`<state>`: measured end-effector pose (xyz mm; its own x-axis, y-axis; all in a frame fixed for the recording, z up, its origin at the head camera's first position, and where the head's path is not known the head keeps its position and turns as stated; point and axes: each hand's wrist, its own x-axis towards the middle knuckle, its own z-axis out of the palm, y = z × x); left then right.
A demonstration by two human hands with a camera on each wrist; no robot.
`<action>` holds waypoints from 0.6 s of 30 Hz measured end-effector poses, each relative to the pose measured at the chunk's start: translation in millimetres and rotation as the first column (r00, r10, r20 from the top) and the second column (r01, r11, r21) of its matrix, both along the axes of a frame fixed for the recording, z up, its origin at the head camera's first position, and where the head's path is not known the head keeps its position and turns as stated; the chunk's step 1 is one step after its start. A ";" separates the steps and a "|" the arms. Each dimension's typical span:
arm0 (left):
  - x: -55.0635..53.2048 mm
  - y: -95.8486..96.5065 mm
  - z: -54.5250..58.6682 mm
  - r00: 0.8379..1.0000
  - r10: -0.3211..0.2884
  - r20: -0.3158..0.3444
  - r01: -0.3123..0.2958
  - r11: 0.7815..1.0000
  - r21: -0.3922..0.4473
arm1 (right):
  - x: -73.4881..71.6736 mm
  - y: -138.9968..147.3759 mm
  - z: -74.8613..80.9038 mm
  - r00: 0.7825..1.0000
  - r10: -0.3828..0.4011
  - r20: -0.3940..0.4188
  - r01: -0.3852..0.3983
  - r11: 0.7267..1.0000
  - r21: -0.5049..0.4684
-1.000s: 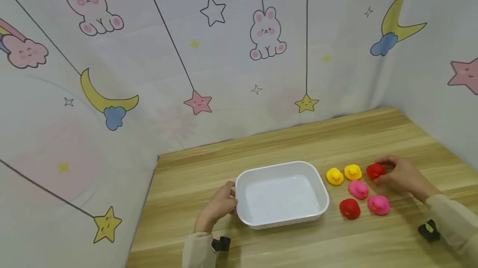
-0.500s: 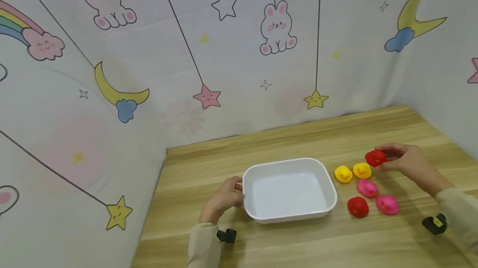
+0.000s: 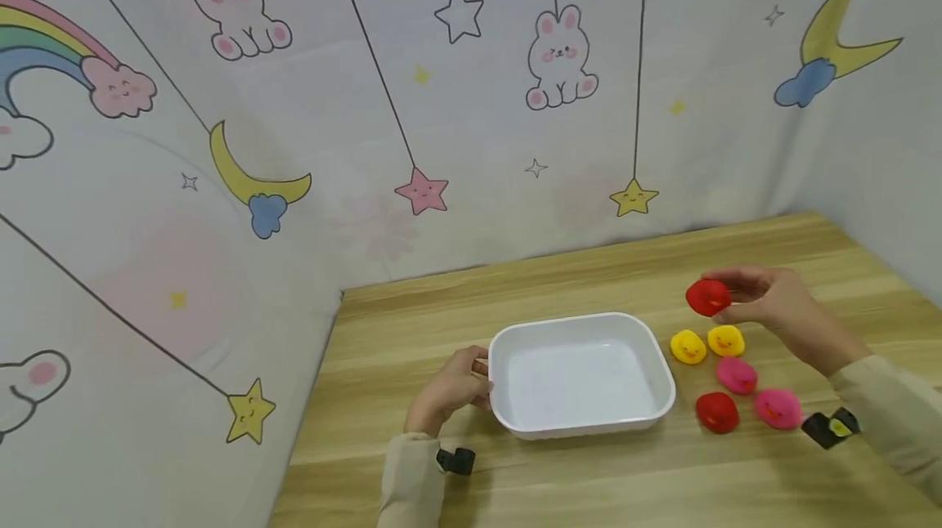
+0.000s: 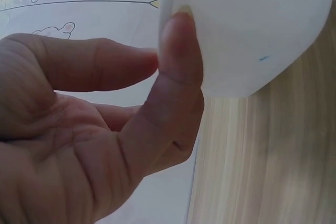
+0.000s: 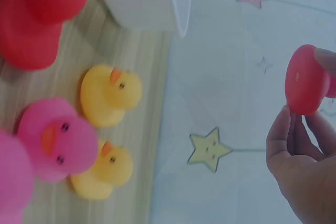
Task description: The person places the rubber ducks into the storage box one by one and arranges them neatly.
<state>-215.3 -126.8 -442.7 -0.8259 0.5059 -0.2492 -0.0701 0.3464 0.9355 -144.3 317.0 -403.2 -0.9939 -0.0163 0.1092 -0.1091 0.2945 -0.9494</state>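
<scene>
My right hand (image 3: 783, 307) pinches a red rubber duck (image 3: 708, 297) in the air, above and behind the other ducks. In the right wrist view the flat underside of this red duck (image 5: 303, 80) shows between thumb and fingertips. At the left end of a white plastic basin (image 3: 581, 432), my left hand (image 3: 450, 389) grips its rim. The left wrist view shows the thumb at the edge and a finger (image 4: 178, 51) against the outer wall. Nothing lies inside the basin.
Right of the basin sit two yellow ducks (image 3: 688, 346), two pink ducks (image 3: 778, 409) and another red duck (image 3: 717, 413) on the wooden table (image 3: 589, 483). A patterned cloth (image 3: 471, 144) stands behind the table and along its sides.
My right hand has lifted the red duck off the table and carried it up and left towards the basin. The left hand stays at the basin's rim. The head view has shifted slightly.
</scene>
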 end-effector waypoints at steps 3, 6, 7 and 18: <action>1.1 0.9 -0.4 1.000 0.002 0.003 -0.002 1.000 0.000 | -2.3 -10.4 3.9 0.999 0.033 -0.005 -0.033 0.999 -0.008; 2.3 -2.6 -1.2 1.000 0.012 -0.003 -0.012 1.000 0.001 | -8.6 -21.8 6.1 0.998 0.058 -0.005 -0.058 0.998 -0.001; 2.8 -3.3 -1.4 1.000 0.014 -0.004 -0.014 1.000 0.001 | -10.4 -24.8 6.5 0.998 0.065 -0.005 -0.065 0.998 0.003; 1.0 -2.0 -1.2 0.999 0.033 -0.006 -0.033 0.999 -0.013 | -24.0 -67.3 12.8 0.992 0.117 -0.044 -0.114 0.991 0.064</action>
<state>-214.3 -128.9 -443.9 -0.8437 0.4748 -0.2504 -0.0763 0.3557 0.9315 -168.3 249.8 -390.4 -0.9785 -0.1392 0.1520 -0.1909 0.3347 -0.9228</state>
